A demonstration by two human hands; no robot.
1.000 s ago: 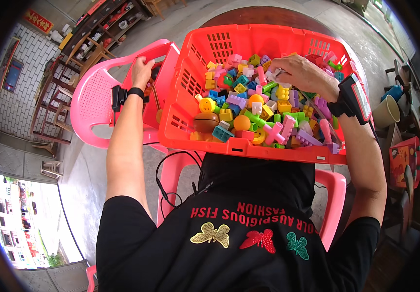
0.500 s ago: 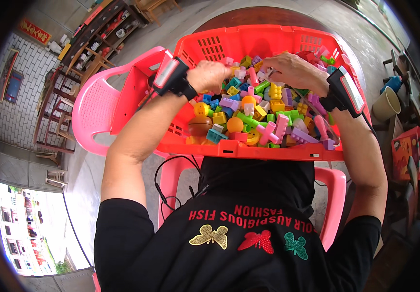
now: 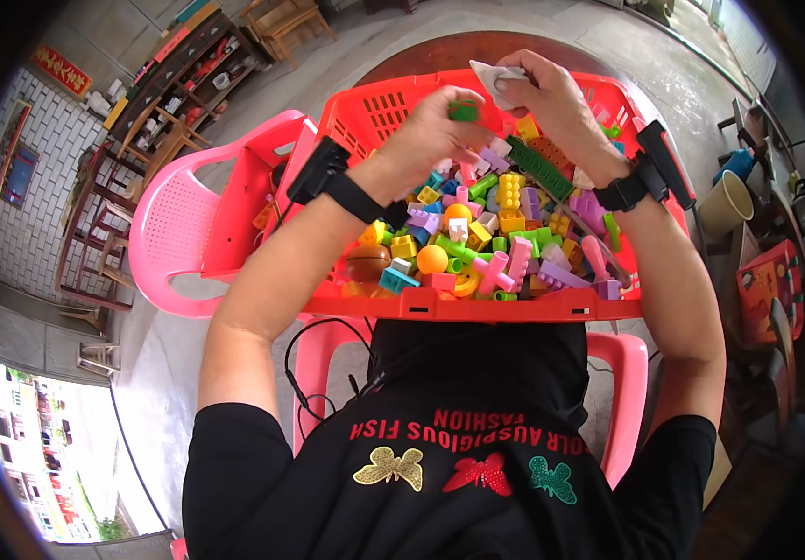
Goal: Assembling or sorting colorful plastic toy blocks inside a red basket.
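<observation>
Both hands are raised over the far part of a red plastic basket (image 3: 421,306) heaped with colourful toy building blocks (image 3: 510,193). In my left hand (image 3: 426,135) a small green toy block (image 3: 464,111) is gripped, partly covered by the fingers. A folded white cloth (image 3: 494,78), perhaps a tissue, is pinched between the thumb and fingers of my right hand (image 3: 557,103). The two hands are close but apart. Below my right hand lies a long dark green block (image 3: 539,168) on the heap. Orange balls (image 3: 432,259) and a brown round piece (image 3: 368,264) sit nearer me.
A pink plastic chair (image 3: 164,224) with a red container stands left of the basket. Behind is a round brown table (image 3: 458,49). At the right are a cream bin (image 3: 726,203) and a red box (image 3: 769,289). Black cables (image 3: 295,369) hang below the basket's left front.
Both hands have lifted out of the blocks. The green block now shows in my left hand and the white cloth in my right. The whole view has shifted slightly.
</observation>
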